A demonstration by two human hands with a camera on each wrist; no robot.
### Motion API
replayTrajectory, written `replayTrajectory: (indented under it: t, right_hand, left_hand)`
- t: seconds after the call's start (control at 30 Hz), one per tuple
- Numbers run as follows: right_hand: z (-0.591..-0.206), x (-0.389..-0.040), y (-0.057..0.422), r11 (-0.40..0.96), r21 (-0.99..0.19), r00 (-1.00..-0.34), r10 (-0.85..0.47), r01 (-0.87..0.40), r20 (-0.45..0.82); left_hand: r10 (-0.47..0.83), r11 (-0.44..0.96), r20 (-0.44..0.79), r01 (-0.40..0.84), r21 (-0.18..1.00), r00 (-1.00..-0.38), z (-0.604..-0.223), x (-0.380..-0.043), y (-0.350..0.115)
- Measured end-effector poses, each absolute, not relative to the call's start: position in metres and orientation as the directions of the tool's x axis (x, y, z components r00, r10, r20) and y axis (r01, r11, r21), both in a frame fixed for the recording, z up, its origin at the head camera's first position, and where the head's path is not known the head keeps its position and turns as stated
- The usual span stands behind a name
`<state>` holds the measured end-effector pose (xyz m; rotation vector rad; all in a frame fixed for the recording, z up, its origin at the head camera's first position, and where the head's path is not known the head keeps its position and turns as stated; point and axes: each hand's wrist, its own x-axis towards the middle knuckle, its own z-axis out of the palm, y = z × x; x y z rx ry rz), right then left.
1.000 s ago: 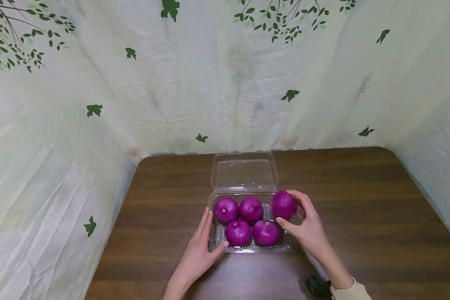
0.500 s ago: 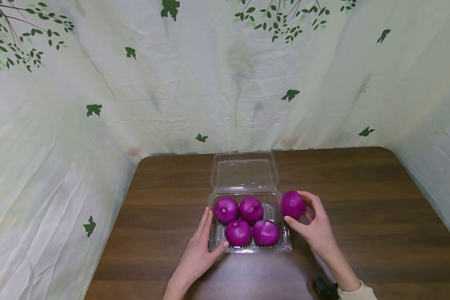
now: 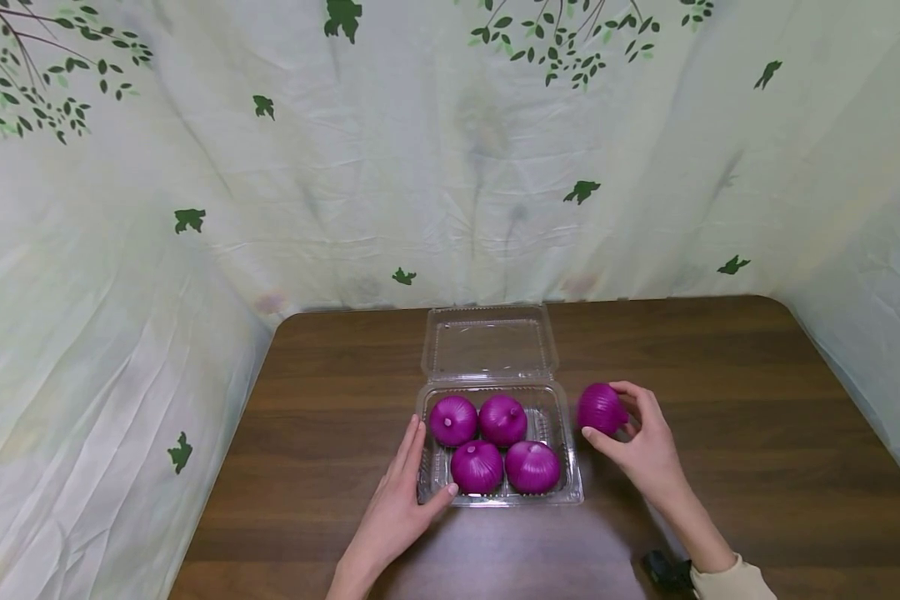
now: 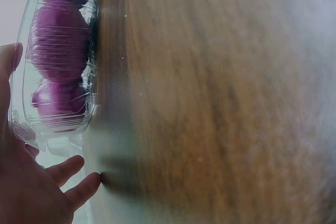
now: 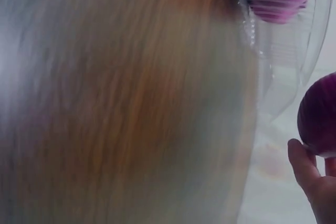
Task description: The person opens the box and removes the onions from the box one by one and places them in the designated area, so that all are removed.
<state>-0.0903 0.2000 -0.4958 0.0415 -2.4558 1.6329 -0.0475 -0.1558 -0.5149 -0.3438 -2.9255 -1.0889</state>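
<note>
Gripping onion (image 3: 601, 408), right hand (image 3: 648, 450), clear box (image 3: 544, 427) beside, leaf-print cloth (image 3: 450, 175) behind (wrinkled)

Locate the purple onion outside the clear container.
In the head view, the purple onion is gripped by the right hand, just right of the clear container, roughly level with its far row of onions.

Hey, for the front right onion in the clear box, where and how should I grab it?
Probably around the rounded sides of the front right onion at its widest, coming from above and the right: the lid is folded back, the front left onion crowds its left, and the clear box has a bare compartment behind its right side.
</note>
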Motion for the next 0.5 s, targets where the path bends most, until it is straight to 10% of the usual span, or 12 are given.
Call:
replayTrajectory:
  t: [0.5]
  right_hand:
    - [-0.508, -0.1, 0.219, 0.643, -0.737, -0.975, -0.084, -0.209, 0.204]
  left_hand:
    - [0.2, 0.733, 0.071, 0.198, 0.65, -0.977, -0.514, -0.047, -0.155]
